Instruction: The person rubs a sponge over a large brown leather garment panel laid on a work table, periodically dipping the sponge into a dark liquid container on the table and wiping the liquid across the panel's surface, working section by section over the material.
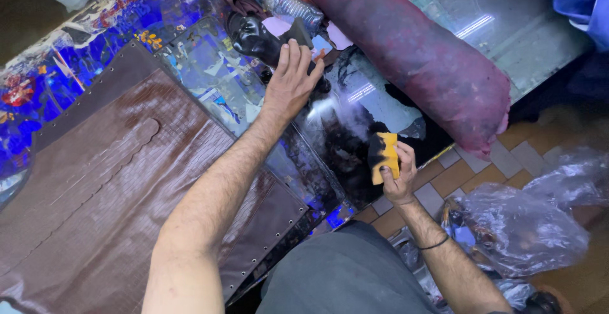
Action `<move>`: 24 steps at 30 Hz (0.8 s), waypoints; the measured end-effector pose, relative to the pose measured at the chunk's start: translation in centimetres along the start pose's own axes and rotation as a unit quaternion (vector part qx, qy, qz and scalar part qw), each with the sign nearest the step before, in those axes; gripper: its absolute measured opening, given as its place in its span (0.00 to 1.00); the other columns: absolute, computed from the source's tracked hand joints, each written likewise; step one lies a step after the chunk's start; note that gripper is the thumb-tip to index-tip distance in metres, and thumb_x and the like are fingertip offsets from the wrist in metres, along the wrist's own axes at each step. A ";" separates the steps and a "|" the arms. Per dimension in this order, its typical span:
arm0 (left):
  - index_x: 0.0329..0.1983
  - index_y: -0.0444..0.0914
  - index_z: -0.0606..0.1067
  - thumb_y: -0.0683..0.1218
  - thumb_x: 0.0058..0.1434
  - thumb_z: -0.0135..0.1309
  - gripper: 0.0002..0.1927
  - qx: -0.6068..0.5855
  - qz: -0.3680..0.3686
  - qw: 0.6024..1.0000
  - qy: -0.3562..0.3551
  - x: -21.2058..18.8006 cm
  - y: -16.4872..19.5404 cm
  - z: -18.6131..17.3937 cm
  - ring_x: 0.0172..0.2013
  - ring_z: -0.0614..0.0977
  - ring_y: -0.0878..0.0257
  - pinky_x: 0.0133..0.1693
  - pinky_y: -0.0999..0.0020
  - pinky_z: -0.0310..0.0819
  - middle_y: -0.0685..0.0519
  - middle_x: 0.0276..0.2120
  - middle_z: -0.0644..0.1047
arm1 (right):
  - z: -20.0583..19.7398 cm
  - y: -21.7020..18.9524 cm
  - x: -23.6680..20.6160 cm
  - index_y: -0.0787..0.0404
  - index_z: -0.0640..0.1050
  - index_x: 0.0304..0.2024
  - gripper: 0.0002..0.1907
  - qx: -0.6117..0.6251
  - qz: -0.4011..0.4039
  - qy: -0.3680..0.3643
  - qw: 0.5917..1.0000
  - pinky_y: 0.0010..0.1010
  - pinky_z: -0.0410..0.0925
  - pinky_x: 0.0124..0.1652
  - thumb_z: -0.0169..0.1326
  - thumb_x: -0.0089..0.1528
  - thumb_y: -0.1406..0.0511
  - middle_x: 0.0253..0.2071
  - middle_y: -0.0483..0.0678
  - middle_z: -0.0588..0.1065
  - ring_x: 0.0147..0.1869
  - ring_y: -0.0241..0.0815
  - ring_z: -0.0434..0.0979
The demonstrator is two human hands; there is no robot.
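A paint-smeared, glossy tabletop (355, 108) fills my view, brown embossed leather (114, 181) spread over its left side. My left hand (292, 82) reaches, fingers spread, onto a black bottle (254, 38) by the far edge; it looks slick, best gripped round the body. My right hand (396, 174) pinches a soft, stained yellow sponge (384, 155) at the near edge.

clear plastic bottle (282, 0), blue cap, table's far edge

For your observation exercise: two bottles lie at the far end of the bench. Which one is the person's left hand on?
The glossy black bottle: the left hand rests against it, while the clear blue-capped bottle lies untouched beyond.
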State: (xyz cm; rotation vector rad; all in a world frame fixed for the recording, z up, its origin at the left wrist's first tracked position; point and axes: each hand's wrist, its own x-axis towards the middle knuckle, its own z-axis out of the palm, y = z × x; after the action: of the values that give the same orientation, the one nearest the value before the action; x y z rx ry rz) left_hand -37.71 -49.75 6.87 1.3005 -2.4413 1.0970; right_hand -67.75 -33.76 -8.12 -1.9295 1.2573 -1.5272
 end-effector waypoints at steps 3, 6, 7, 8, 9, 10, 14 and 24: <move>0.63 0.44 0.75 0.47 0.67 0.49 0.21 -0.012 -0.002 1.000 0.002 0.0 0.0 0.0 0.66 0.67 0.40 0.70 0.48 0.49 0.39 0.58 0.71 | 0.1 -0.3 0.1 0.62 0.65 0.64 0.25 0.000 0.000 0.001 1.000 0.44 0.69 0.58 0.52 0.70 0.55 0.61 0.61 0.68 0.61 0.55 0.74; 0.63 0.43 0.75 0.47 0.66 0.49 0.21 -0.022 -0.004 1.000 0.002 0.0 -0.1 0.2 0.65 0.67 0.40 0.70 0.48 0.49 0.39 0.58 0.72 | 0.1 -0.5 0.2 0.61 0.65 0.64 0.26 -0.007 -0.002 0.001 1.000 0.44 0.69 0.59 0.51 0.70 0.55 0.61 0.61 0.68 0.61 0.55 0.74; 0.63 0.43 0.75 0.46 0.66 0.49 0.21 -0.025 -0.004 1.000 0.002 0.0 -0.1 0.2 0.65 0.67 0.39 0.69 0.48 0.50 0.39 0.57 0.72 | 0.1 -0.6 0.2 0.61 0.65 0.64 0.26 -0.011 -0.003 0.000 1.000 0.44 0.69 0.59 0.51 0.70 0.54 0.61 0.61 0.68 0.61 0.55 0.73; 0.63 0.43 0.75 0.46 0.66 0.50 0.22 -0.026 -0.007 1.000 -0.002 0.0 -0.1 0.3 0.65 0.66 0.39 0.70 0.48 0.50 0.39 0.57 0.71 | 0.1 -0.6 0.2 0.62 0.65 0.64 0.26 -0.006 -0.002 0.001 1.000 0.44 0.69 0.59 0.51 0.70 0.54 0.61 0.61 0.68 0.61 0.55 0.73; 0.64 0.43 0.74 0.46 0.66 0.50 0.22 -0.028 -0.010 1.000 -0.007 0.0 0.0 0.4 0.65 0.66 0.39 0.70 0.48 0.50 0.39 0.58 0.71 | 0.1 -0.6 0.2 0.62 0.65 0.64 0.26 -0.002 -0.001 0.001 1.000 0.44 0.69 0.59 0.51 0.70 0.54 0.61 0.61 0.68 0.61 0.55 0.73; 0.65 0.43 0.74 0.45 0.66 0.50 0.22 -0.030 -0.013 0.999 -0.012 0.0 0.0 0.5 0.66 0.66 0.40 0.70 0.48 0.50 0.39 0.58 0.71 | 0.1 -0.6 0.1 0.62 0.65 0.64 0.26 0.001 0.002 0.002 1.000 0.44 0.69 0.58 0.51 0.70 0.54 0.61 0.61 0.68 0.61 0.55 0.73; 0.68 0.45 0.72 0.44 0.66 0.51 0.25 -0.054 -0.026 0.998 -0.009 -0.1 0.1 0.8 0.66 0.65 0.40 0.70 0.47 0.49 0.40 0.59 0.70 | 0.1 -0.3 0.1 0.61 0.64 0.65 0.27 -0.010 -0.008 0.000 1.000 0.45 0.68 0.60 0.50 0.71 0.52 0.61 0.61 0.67 0.62 0.55 0.72; 0.63 0.50 0.75 0.40 0.59 0.54 0.27 -0.150 -0.129 0.978 -0.071 -1.3 -0.2 0.7 0.58 0.68 0.43 0.65 0.44 0.54 0.44 0.51 0.71 | 0.1 0.1 -0.2 0.61 0.64 0.64 0.27 -0.006 0.001 -0.001 1.000 0.45 0.68 0.58 0.49 0.71 0.51 0.61 0.60 0.67 0.61 0.54 0.72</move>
State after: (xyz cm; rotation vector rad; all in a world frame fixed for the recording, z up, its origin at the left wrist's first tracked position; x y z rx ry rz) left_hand -36.60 -49.43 5.85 1.5799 -2.3284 0.5652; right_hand -67.73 -33.66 -8.37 -1.9362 1.2684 -1.5200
